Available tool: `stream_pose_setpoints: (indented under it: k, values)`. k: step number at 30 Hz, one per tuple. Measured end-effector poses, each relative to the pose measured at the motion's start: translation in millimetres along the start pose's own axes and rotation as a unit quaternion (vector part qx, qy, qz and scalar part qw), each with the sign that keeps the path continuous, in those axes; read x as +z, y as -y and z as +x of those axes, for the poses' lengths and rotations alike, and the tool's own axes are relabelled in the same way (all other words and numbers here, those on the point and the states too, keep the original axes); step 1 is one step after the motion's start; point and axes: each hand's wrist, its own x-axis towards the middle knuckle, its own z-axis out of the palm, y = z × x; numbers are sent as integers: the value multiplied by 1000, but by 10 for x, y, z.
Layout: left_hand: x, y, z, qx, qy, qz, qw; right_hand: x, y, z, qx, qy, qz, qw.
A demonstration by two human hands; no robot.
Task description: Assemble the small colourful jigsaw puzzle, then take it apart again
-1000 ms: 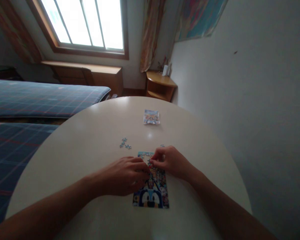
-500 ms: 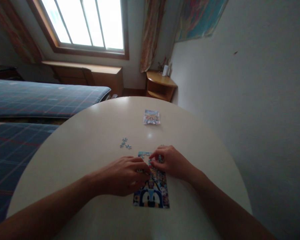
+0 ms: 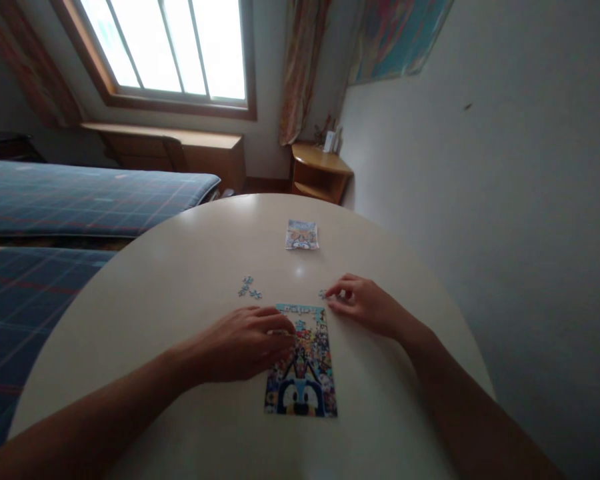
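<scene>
A jigsaw puzzle [image 3: 305, 397] with a blue cartoon dog's face lies on the table, with a gap showing the pale surface near its top. My left hand [image 3: 245, 343] rests over the puzzle's left edge, fingers bent and a little apart, covering part of the picture. Beyond the puzzle's top right corner, my right hand [image 3: 367, 303] is low over the table, its thumb and forefinger apart. A loose puzzle piece [image 3: 323, 293] lies at its forefinger tip. Whatever is under its palm is mostly hidden. Several more loose pieces [image 3: 250, 288] lie up and left of the puzzle.
A small creased picture sheet [image 3: 302, 235] lies farther back on the round white table [image 3: 180, 260]. Plaid mattresses [image 3: 80, 200] are beyond its left side. A wall [image 3: 505, 233] runs along the right. A corner shelf [image 3: 323, 160] stands behind the table.
My right hand has moved from the top of the puzzle to the right and away, toward the loose pieces there. My left hand has shifted slightly up, staying on the puzzle.
</scene>
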Motion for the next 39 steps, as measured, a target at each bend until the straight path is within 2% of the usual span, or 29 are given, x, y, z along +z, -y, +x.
stream_pose_setpoints:
  k: [3,5,8,10,15,19,29,34,39]
  values:
    - [-17,185,-77,-102,-45,38,993,-5,-63,1,12,9,-11,1000]
    - [-35,330,-141,-184,-68,66,978,13,-55,11,16,4,-20,1000]
    - [-55,491,-221,-267,-64,83,958,41,-17,28,14,-13,-30,999]
    - [-63,536,-250,-293,-49,89,951,35,-11,26,11,-14,-29,999]
    - [-71,523,-258,-309,-29,93,946,-105,-118,-34,54,32,-25,998]
    - [-72,498,-241,-321,-30,95,942,-189,-188,-57,86,43,-32,995]
    - [-140,600,-340,-392,-35,107,913,-171,-114,-35,79,58,-32,995]
    - [-170,576,-336,-400,-33,87,912,-157,-75,-50,96,61,-11,993]
    - [-152,575,-309,-400,-17,57,915,-114,-69,-61,52,59,41,996]
